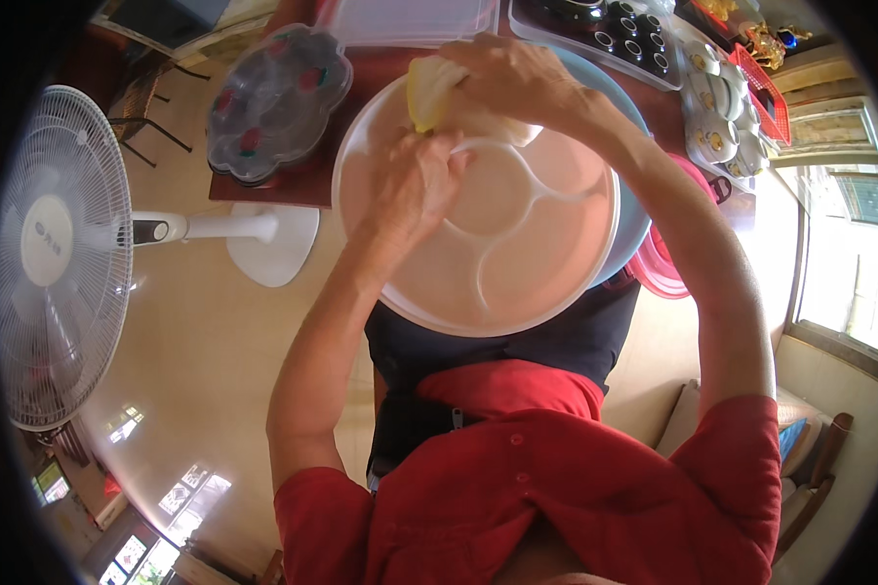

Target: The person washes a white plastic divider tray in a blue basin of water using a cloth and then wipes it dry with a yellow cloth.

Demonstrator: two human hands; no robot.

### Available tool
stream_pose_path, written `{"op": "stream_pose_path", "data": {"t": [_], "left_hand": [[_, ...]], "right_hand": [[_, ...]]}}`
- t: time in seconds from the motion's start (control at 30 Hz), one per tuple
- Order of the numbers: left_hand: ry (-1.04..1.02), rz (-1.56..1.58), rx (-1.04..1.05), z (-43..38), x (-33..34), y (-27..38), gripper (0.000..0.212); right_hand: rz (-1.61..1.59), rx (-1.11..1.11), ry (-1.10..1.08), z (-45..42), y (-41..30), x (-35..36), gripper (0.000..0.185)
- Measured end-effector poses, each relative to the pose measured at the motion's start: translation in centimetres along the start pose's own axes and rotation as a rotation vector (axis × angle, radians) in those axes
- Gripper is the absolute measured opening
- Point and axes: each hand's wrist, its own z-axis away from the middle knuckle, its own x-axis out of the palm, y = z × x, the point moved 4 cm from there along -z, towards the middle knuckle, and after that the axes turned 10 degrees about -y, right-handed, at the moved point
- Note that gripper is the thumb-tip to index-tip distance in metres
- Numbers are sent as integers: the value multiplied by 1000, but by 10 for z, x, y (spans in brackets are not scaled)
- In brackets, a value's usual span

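Note:
A large round, divided plastic tray (pixel 497 191) lies before me over a blue basin (pixel 629 234), its near edge above my lap. At the tray's far part my right hand (pixel 516 80) grips a yellow and white cloth (pixel 435 91), whose pale folds also show beneath the palm. My left hand (pixel 424 172) is at the tray's left part, just below the cloth's yellow edge, with its fingers bent. Whether the left fingers pinch the cloth or the tray cannot be told.
A flower-shaped clear lidded tray (pixel 278 102) sits left on the dark red table (pixel 285 186). Black cups (pixel 633 50) in a container and white cups (pixel 715 139) stand right. A pink plastic basin (pixel 662 267) is beside the blue one. A white fan (pixel 66 241) stands left.

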Motion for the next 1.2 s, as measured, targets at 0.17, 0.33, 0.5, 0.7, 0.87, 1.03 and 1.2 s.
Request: {"op": "stream_pose_path", "data": {"t": [0.17,0.33,0.5,0.7,0.87,1.03,1.2], "left_hand": [[78,-129,48,0,-3,1,14],[29,-130,4,-3,-3,6,15],[11,-191,13,-2,-1,3,17],[49,-191,46,0,0,5,16],[34,-191,17,-1,1,6,17],[48,-164,-76,5,2,8,17],[96,-246,-195,11,3,2,18]], "right_hand": [[-345,183,-158,37,31,-23,42],[-385,281,-226,85,57,-16,55],[-344,301,-182,140,49,-6,53],[-655,330,50,203,4,10,61],[-708,274,340,233,-31,48,67],[-1476,651,138,228,-63,48,66],[-1347,593,225,211,-43,33,51]]}}
